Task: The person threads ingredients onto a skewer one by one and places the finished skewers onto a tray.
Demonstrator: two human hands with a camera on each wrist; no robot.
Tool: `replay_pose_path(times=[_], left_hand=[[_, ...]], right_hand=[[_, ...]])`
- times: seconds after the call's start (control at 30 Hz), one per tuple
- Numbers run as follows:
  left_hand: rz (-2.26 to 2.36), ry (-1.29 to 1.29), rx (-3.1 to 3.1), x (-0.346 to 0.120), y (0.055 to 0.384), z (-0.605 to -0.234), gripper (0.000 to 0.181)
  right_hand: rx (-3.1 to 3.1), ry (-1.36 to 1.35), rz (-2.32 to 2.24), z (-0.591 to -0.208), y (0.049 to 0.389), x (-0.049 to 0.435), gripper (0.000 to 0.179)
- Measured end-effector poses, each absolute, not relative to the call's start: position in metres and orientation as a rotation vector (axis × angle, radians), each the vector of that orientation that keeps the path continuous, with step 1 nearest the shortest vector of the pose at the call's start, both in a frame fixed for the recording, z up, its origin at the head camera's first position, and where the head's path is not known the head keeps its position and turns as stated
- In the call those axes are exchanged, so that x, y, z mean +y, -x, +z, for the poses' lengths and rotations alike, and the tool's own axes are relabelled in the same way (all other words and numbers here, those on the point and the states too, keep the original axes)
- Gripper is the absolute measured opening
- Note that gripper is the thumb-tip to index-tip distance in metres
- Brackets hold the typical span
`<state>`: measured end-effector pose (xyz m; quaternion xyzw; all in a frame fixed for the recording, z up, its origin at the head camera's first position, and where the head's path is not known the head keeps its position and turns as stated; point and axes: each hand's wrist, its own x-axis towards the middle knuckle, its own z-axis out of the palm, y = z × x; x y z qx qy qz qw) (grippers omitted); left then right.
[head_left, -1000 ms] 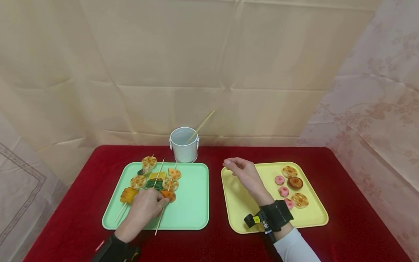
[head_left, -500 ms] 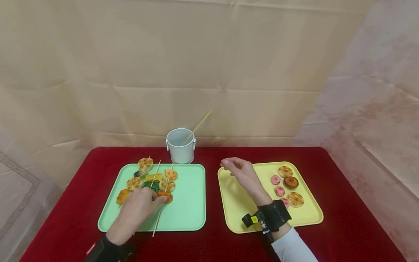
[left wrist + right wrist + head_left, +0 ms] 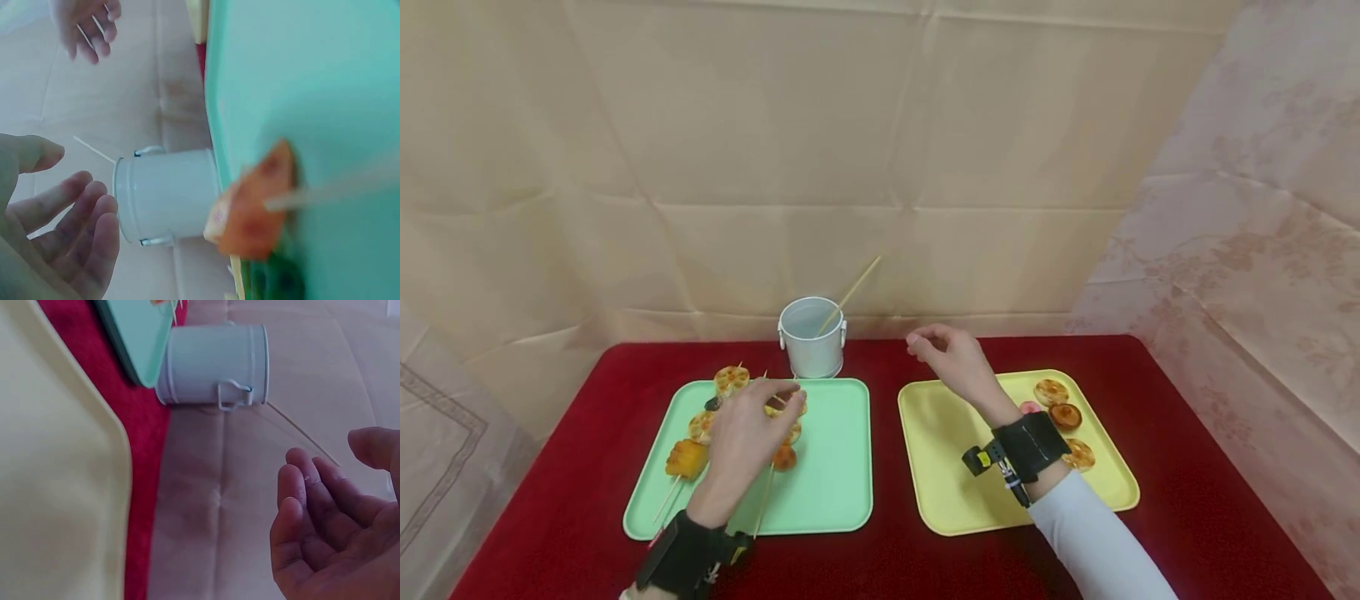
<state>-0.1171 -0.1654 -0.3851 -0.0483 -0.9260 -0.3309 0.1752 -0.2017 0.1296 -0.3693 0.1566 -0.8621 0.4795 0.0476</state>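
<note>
My left hand [image 3: 748, 433] hovers above the mint-green tray [image 3: 835, 492], its fingers loosely bent with nothing between them. Beneath it lie skewers of toy food, partly hidden by the hand. One carries a corn piece [image 3: 687, 459] and lotus root slices [image 3: 732, 380]; another ends in an orange piece [image 3: 259, 206], which the left wrist view shows threaded on a stick. My right hand [image 3: 957, 362] is held in the air over the back left part of the yellow tray [image 3: 936, 500]. Its relaxed, bare fingers [image 3: 290, 531] show in the right wrist view.
A small white metal bucket [image 3: 815, 354] stands behind the green tray with one thin wooden stick [image 3: 857, 286] leaning in it. On the yellow tray's right side lie a mushroom slice [image 3: 1064, 417], lotus root slices [image 3: 1051, 392] and a pink ring [image 3: 1030, 407]. Red cloth [image 3: 887, 567] covers the table.
My left hand has let go near the orange piece and risen forward over the skewers. The right hand has moved a little forward and up, still holding nothing.
</note>
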Motion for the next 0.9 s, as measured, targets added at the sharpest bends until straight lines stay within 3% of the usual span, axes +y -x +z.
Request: replay_pose_path(times=[0.6,0.9], left_hand=[[-1.488,-0.097,-2.361,-0.122,0.121,-0.395,0.019],[-1.542,-0.066,-2.359,-0.11,0.118,-0.397,0.02]], right_hand=[[-2.556,-0.303,1.399,-0.349,0.26,0.076,0.028],[-2.524,-0.164,1.421,-0.342,0.271,0.06,0.039]])
